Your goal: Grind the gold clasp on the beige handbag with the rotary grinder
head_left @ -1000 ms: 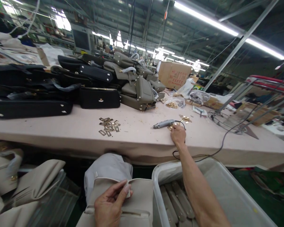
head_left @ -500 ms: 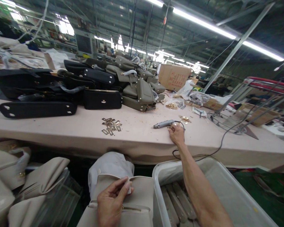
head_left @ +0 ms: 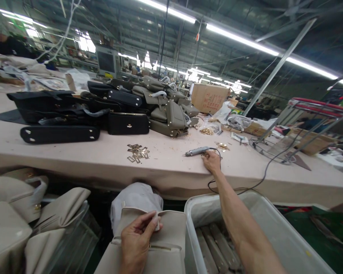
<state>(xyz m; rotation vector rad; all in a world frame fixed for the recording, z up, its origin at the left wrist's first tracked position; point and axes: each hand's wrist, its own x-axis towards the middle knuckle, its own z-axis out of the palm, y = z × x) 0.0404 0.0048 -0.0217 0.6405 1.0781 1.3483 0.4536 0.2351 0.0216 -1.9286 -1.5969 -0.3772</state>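
My left hand [head_left: 135, 238] pinches a small tab on a beige handbag [head_left: 162, 243] that rests below the table's front edge. My right hand [head_left: 212, 161] is stretched out onto the pink table [head_left: 171, 167], its fingers down on small gold metal pieces [head_left: 208, 155]. A grey corded power tool [head_left: 196, 151] lies just left of that hand, its black cable [head_left: 263, 173] running off to the right. Whether the right hand's fingers have closed on a piece is hidden.
A pile of gold plates [head_left: 137, 153] lies mid-table. Black bags [head_left: 60, 114] and olive bags [head_left: 168, 110] are stacked behind. A white bin [head_left: 274, 228] of grey strips is under my right arm. Beige bags [head_left: 14, 213] are at lower left. A cardboard box [head_left: 210, 98] stands at the back.
The view has shifted slightly so everything sits a little to the right and up. My right hand has inched toward the tool and gold pieces. My left hand keeps its pinch.
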